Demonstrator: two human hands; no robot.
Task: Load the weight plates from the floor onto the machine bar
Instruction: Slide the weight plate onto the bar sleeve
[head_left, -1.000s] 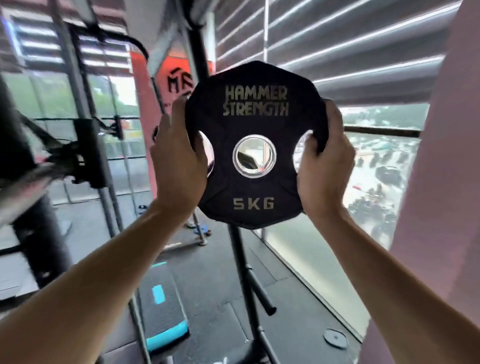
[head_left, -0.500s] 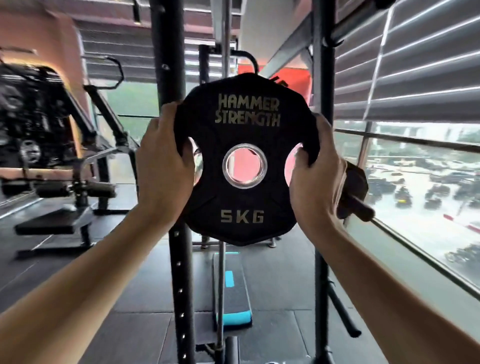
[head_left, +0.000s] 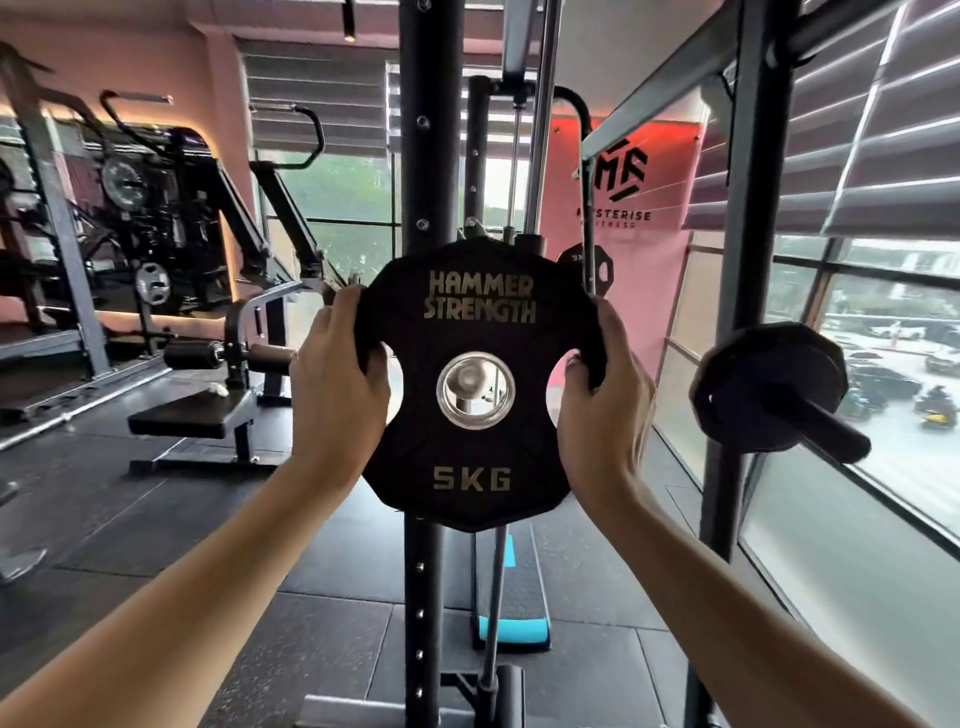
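Observation:
I hold a black 5 kg weight plate (head_left: 475, 462) marked "HAMMER STRENGTH" upright at chest height, facing me. My left hand (head_left: 337, 374) grips its left cut-out edge and my right hand (head_left: 605, 384) grips the right one. Through its steel centre hole shows the round end of a machine bar (head_left: 467, 376), just behind the plate. To the right, another black plate (head_left: 769, 384) sits on a black peg (head_left: 831, 431) that points toward me.
A black perforated upright (head_left: 423, 156) stands directly behind the plate, and a second upright (head_left: 737, 260) stands by the window on the right. A black and teal step (head_left: 511, 618) lies on the floor behind. A padded bench machine (head_left: 208, 410) stands at the left.
The view has swung left and the plate has come down to line up with the upright, so a bar end now shows through its hole. Both hands keep their grip.

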